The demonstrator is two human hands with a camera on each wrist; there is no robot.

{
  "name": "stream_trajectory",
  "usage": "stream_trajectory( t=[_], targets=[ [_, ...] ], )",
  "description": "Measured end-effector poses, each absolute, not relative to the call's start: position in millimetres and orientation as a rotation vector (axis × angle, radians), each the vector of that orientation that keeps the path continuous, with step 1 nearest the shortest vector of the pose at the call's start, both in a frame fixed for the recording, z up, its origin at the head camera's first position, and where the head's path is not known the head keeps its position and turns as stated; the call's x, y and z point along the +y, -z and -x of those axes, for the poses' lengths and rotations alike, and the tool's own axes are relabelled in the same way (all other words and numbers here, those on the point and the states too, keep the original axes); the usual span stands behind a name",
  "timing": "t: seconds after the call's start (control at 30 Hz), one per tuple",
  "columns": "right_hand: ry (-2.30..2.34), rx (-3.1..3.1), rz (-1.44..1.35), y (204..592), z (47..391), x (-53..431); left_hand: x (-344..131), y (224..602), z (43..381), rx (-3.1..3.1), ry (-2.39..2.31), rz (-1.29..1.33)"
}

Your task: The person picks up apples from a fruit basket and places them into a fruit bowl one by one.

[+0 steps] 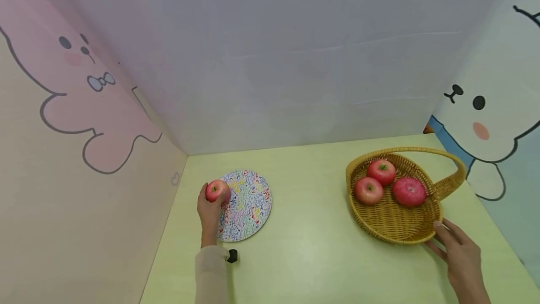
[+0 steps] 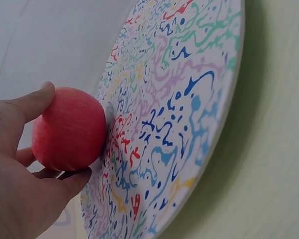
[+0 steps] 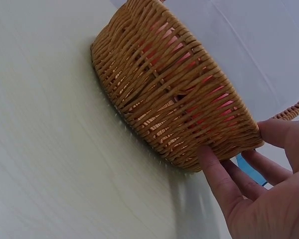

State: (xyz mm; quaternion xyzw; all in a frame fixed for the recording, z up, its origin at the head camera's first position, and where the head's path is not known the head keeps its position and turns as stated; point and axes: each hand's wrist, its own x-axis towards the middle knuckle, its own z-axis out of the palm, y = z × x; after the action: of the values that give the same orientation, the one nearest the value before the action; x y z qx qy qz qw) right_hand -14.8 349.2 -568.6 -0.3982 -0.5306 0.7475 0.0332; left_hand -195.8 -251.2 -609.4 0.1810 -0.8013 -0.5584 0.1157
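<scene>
My left hand (image 1: 209, 205) grips a red apple (image 1: 217, 191) at the left edge of a round board (image 1: 249, 205) with a multicoloured squiggle pattern. In the left wrist view, thumb and fingers curl round the apple (image 2: 70, 129), which sits against the patterned face or very close to it. On the right, a wicker basket (image 1: 392, 226) with an arched handle holds two red apples (image 1: 381, 171) and a darker pink-red round fruit (image 1: 409, 192). My right hand (image 1: 460, 252) holds the basket's near right side, its thumb on the rim and fingers against the woven outer wall (image 3: 174, 94).
The pale yellow-green table (image 1: 308, 210) spans between board and basket. A small black object (image 1: 232, 255) shows beside the left sleeve. A pale curtain (image 1: 270, 69) hangs behind, and cartoon-printed panels (image 1: 114, 107) stand at both sides.
</scene>
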Motion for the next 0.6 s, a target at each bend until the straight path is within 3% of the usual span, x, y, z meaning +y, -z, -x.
stream_trajectory(
  t=[0.3,0.6],
  targets=[
    [-2.303,-1.592,1.162,572.1,11.1,349.8,-255.1,611.3,200.7,-2.454,1.631,-0.479],
    [-2.268,-1.586,1.276,570.3,16.1,347.1,-255.2,610.9,201.9,-2.479,1.59,-0.461]
  ],
)
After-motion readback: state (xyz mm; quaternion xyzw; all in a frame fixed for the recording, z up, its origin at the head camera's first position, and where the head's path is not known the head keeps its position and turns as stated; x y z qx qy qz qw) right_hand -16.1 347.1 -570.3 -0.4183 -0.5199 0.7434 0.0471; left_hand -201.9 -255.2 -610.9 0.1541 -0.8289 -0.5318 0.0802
